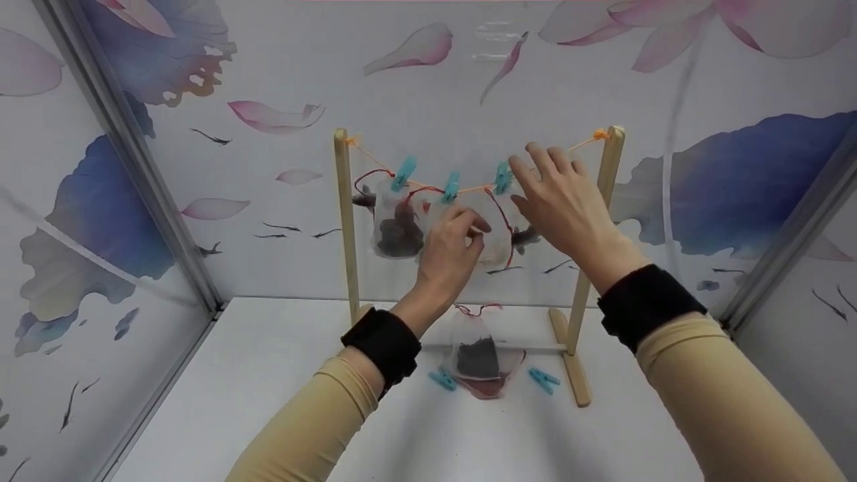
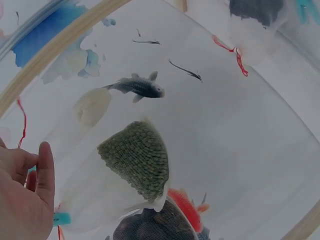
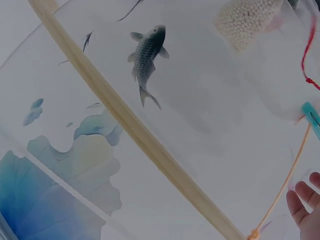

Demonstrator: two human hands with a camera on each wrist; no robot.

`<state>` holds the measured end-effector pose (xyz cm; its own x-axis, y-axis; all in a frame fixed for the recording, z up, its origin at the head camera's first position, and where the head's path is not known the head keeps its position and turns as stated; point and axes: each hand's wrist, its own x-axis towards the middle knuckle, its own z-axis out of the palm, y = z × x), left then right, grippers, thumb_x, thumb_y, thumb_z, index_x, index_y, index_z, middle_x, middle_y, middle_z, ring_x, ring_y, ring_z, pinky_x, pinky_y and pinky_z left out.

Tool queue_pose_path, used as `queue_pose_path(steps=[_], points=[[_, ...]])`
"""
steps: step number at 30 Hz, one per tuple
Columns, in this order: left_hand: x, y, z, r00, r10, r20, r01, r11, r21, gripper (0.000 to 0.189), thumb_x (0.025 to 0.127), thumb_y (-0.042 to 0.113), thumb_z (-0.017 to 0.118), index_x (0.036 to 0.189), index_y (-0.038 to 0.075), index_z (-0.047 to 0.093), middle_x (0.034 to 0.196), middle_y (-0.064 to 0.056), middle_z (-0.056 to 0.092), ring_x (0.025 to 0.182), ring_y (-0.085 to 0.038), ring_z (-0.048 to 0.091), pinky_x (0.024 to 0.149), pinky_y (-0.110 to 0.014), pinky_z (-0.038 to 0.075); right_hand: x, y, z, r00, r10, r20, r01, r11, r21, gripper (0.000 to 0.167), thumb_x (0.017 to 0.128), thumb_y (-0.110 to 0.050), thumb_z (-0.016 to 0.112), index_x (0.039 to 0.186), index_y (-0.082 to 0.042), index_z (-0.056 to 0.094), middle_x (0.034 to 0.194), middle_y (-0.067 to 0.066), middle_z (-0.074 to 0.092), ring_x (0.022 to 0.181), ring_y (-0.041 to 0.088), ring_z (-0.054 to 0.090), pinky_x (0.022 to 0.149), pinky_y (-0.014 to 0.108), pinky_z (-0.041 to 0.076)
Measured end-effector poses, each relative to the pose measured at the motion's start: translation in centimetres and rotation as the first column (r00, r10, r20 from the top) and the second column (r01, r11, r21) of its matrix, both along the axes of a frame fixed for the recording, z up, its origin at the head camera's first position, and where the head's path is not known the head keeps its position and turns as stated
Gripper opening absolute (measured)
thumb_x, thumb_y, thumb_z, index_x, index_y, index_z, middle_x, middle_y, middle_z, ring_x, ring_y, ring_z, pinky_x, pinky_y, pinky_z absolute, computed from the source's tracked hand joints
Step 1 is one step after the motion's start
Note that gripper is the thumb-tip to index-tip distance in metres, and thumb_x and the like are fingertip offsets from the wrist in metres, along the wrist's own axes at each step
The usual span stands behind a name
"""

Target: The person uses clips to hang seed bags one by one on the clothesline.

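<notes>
- Right hand (image 1: 562, 204): fingers spread, just beside the rightmost blue clothespin (image 1: 503, 178).
- Left hand (image 1: 452, 244): fingers loosely bent, thumb apart from the fingertips, below the middle clothespin (image 1: 450, 187).
- Orange cord (image 1: 474, 189): strung between wooden posts (image 1: 345, 221); from it hang a dark-filled bag (image 1: 400, 234), a green-filled bag (image 2: 137, 160) and a pale-filled bag (image 3: 247, 22).
- White table (image 1: 221, 375): another mesh bag (image 1: 477, 358) lies partly over a reddish bag (image 1: 487, 388).

Hands: two, my left hand (image 1: 454, 246) and my right hand (image 1: 562, 201)
Wristbands (image 1: 383, 349): two, one on each of my wrists
Sleeves (image 1: 308, 408): two, both mine
Posts (image 1: 346, 227): two
String (image 1: 474, 189): one, tied between the posts
Clothespins (image 1: 404, 174): five, three on the string, two on the table (image 1: 234, 402)
Hanging bags (image 1: 400, 234): three
Table bags (image 1: 477, 358): two I can make out
</notes>
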<state>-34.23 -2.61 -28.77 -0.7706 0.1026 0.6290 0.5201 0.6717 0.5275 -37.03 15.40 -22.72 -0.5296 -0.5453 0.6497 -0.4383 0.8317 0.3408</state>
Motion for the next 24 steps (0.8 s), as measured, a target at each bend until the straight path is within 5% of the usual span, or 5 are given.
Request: queue_pose_path(steps=[11,14,17,21,24], points=[[4.4,-2.1,-5.0,0.990,-0.108,0.093,0.119,0.985,-0.128,0.009,0.094,0.006,0.065,0.099,0.011,0.070,0.110,-0.006,0.066,0.091,-0.018,0.070,0.078,-0.028,0.057,3.6,1.3,-7.9,0.995,0.099,-0.005,-0.098,0.976,-0.197,0.038,0.092,-0.013,0.070,0.126,-0.004,0.056,0.128,0.021,0.059,0.114,0.042,0.057,0.085,0.053,0.051],[5.7,-2.9,-7.6,0.960,-0.170,0.222,0.211,0.961,-0.177,0.011,0.095,0.010,0.066,0.104,0.012,0.070,0.110,-0.005,0.068,0.092,-0.018,0.069,0.079,-0.026,0.057,5.2,1.1,-12.1,0.984,0.134,0.115,-0.087,0.934,-0.346,0.037,0.091,-0.012,0.071,0.125,-0.004,0.059,0.125,0.020,0.061,0.114,0.040,0.057,0.092,0.054,0.050],[6.7,-3.9,-11.0,0.897,-0.228,0.378,0.314,0.931,-0.185,0.014,0.096,0.013,0.065,0.110,0.012,0.070,0.110,-0.004,0.070,0.096,-0.018,0.068,0.082,-0.024,0.055,7.4,0.5,-17.1,0.948,0.179,0.264,-0.040,0.888,-0.459,0.033,0.090,-0.011,0.071,0.121,-0.004,0.062,0.118,0.017,0.066,0.110,0.037,0.061,0.093,0.051,0.051],[7.6,-4.8,-15.9,0.823,-0.212,0.527,0.359,0.913,-0.194,0.023,0.096,0.016,0.067,0.118,0.011,0.069,0.115,-0.004,0.071,0.106,-0.021,0.067,0.090,-0.028,0.054,10.8,-0.1,-22.9,0.789,0.274,0.550,0.049,0.864,-0.501,0.027,0.092,-0.015,0.070,0.118,-0.007,0.063,0.107,0.010,0.070,0.099,0.027,0.065,0.086,0.044,0.054],[7.8,-5.0,-19.1,0.808,-0.132,0.575,0.315,0.921,-0.231,0.032,0.095,0.019,0.069,0.125,0.011,0.065,0.126,-0.007,0.067,0.119,-0.025,0.062,0.100,-0.036,0.051,12.4,-0.2,-25.6,0.563,0.357,0.745,0.105,0.864,-0.493,0.024,0.096,-0.018,0.067,0.117,-0.006,0.064,0.105,0.007,0.070,0.096,0.025,0.066,0.083,0.044,0.056]])
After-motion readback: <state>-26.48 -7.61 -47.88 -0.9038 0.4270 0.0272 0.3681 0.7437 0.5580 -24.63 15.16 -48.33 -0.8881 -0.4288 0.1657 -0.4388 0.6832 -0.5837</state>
